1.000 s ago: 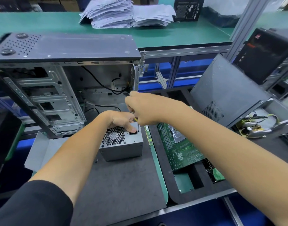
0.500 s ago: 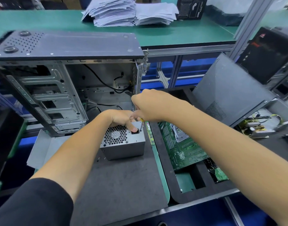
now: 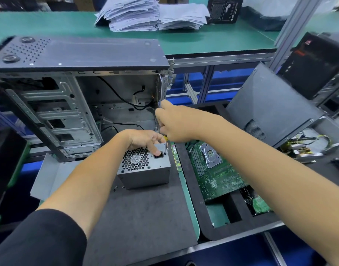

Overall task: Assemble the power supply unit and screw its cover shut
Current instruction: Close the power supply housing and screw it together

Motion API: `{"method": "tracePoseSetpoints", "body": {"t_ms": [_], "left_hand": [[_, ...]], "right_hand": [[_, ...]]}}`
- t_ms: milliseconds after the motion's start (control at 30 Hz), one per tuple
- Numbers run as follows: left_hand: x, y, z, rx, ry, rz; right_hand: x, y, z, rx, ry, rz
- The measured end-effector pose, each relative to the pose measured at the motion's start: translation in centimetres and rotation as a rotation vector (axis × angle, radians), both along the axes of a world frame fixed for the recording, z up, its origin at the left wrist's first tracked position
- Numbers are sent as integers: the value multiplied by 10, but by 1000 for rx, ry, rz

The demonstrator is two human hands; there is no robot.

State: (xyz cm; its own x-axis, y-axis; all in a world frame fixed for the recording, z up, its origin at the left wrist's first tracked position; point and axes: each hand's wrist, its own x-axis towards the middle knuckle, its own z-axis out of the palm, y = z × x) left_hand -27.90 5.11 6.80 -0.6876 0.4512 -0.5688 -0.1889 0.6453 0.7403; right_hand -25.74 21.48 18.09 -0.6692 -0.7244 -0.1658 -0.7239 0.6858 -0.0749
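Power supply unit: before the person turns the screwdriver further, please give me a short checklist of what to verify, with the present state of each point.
1. Power supply unit rests flat on the dark mat: ok.
2. Left hand steadies the unit from the top: ok.
3. Right hand grips the screwdriver: ok.
4. Screwdriver stands near upright over the top corner: ok.
5. Tip seated in the screw head: cannot tell, too small.
6. Left forefinger clear of the tip: not ok, it lies close beside it.

Bright even overhead light, soft shadows, slight blur, edges bowed
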Motion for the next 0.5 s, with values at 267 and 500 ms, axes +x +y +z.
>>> {"method": "tracePoseSetpoints", "body": {"t_ms": [267, 500], "left_hand": [[2, 0, 1, 39, -36, -8], [-3, -2, -8, 36, -73, 52]], "right_hand": [[5, -10, -5, 50, 283, -15], [8, -7, 7, 50, -20, 100]]}}
